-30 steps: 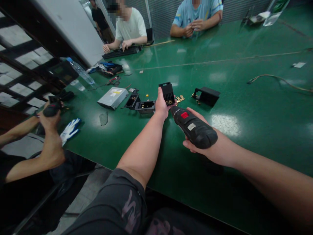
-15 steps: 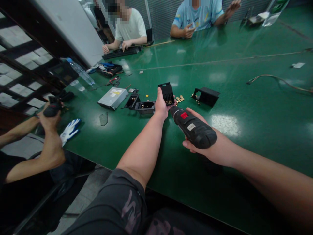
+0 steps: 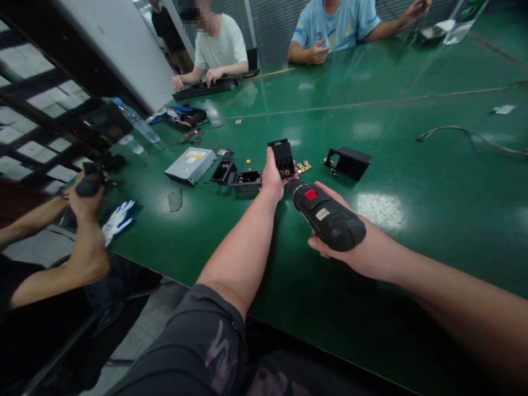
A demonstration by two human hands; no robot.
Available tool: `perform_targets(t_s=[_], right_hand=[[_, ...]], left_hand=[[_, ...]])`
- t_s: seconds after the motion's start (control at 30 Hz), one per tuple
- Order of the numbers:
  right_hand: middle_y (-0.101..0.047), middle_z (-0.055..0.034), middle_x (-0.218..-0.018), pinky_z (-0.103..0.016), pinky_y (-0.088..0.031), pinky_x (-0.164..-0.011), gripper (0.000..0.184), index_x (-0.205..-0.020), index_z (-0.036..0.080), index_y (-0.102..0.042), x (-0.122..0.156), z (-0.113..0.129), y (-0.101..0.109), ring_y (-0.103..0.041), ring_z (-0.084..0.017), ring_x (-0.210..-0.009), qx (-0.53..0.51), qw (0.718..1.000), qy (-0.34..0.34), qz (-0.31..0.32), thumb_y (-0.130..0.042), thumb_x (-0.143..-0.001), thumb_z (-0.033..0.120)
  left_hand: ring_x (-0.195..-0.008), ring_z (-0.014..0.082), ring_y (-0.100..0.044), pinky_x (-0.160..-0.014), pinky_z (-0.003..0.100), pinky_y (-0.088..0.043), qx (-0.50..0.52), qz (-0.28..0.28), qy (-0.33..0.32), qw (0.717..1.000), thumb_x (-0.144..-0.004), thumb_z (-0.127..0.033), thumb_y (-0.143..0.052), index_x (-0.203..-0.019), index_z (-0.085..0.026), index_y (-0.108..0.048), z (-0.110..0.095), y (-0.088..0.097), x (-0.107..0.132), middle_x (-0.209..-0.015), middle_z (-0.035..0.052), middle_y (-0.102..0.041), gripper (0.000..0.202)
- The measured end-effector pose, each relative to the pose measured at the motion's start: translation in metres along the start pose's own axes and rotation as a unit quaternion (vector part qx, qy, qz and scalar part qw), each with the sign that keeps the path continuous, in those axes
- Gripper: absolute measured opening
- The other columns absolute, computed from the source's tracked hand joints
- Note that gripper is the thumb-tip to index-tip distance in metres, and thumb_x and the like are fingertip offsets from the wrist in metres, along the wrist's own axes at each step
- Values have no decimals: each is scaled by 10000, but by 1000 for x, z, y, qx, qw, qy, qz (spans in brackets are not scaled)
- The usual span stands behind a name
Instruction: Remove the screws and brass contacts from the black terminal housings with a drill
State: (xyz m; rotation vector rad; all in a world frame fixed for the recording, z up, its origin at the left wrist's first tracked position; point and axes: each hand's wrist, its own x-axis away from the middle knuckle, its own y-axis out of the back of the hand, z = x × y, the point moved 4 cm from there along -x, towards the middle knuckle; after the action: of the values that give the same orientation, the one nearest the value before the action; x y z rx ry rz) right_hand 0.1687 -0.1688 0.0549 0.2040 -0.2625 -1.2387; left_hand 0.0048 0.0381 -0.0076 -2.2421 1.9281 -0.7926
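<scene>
The left hand [image 3: 272, 179] is palm up near the middle of the green worktop [image 3: 412, 264], its fingers curled around the base of a black plastic housing [image 3: 282, 158]. The housing stands upright, with brass terminals showing at its lower end. The right hand [image 3: 342, 258] wraps around a black cordless drill [image 3: 328, 220], thumb on top and fingers beneath, with its nose just beside the housing. Neither hand has shifted much since a second ago.

Brass plates [image 3: 303, 166] lie just beyond, with a black bracket [image 3: 347, 163] to the right. Toward the left edge are two open black housings [image 3: 235, 176], a silver metal box [image 3: 190, 165] and a white-and-blue glove [image 3: 118, 221]. A co-worker's hand [image 3: 84, 203] at that edge grips a dark drill [image 3: 88, 184]. The main change is at the far edge, where another co-worker's arm [image 3: 396, 22] has stretched toward a clear bag [image 3: 456, 28].
</scene>
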Motion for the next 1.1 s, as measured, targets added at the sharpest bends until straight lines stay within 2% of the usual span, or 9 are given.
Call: perform_targets(t_s=[0.23,0.5,0.8,1.1], right_hand=[[-825,-115,-1206,-493,-670,-794,1300,-1934,324,-93,0,-2,0,-814,-294,-798,0,1000,-2,0,-869,-896,419],[-823,-104,-1195,-493,-673,-793,1294,-1934,334,-84,0,-5,-1,-813,-291,-804,-1,1000,3,0,-866,-907,424],[-831,-96,-1162,-523,-678,-804,1301,-1930,347,-106,0,-3,1,-822,-317,-809,5,1000,-6,-4,-877,-886,432],[-825,-96,-1191,-509,-676,-810,1300,-1932,348,-91,0,-5,1,-820,-304,-811,1,1000,-1,-1,-875,-900,441]], left_hand=[[-1021,272,-880,-884,372,-719,-5,6,-23,1000,-1053,-930,-496,-1296,-207,-838,4,4,-10,-1083,124,-877,837],[-1022,274,-879,-892,382,-717,7,7,-14,1000,-1057,-925,-495,-1337,-219,-827,3,3,-7,-1068,117,-874,829],[-1009,279,-880,-864,374,-718,-4,10,-26,1000,-1052,-933,-491,-1304,-213,-838,5,4,-11,-1047,121,-875,839],[-1015,271,-881,-876,368,-716,-6,-5,-7,1000,-1047,-933,-506,-1324,-219,-835,1,1,-3,-1067,122,-874,833]])
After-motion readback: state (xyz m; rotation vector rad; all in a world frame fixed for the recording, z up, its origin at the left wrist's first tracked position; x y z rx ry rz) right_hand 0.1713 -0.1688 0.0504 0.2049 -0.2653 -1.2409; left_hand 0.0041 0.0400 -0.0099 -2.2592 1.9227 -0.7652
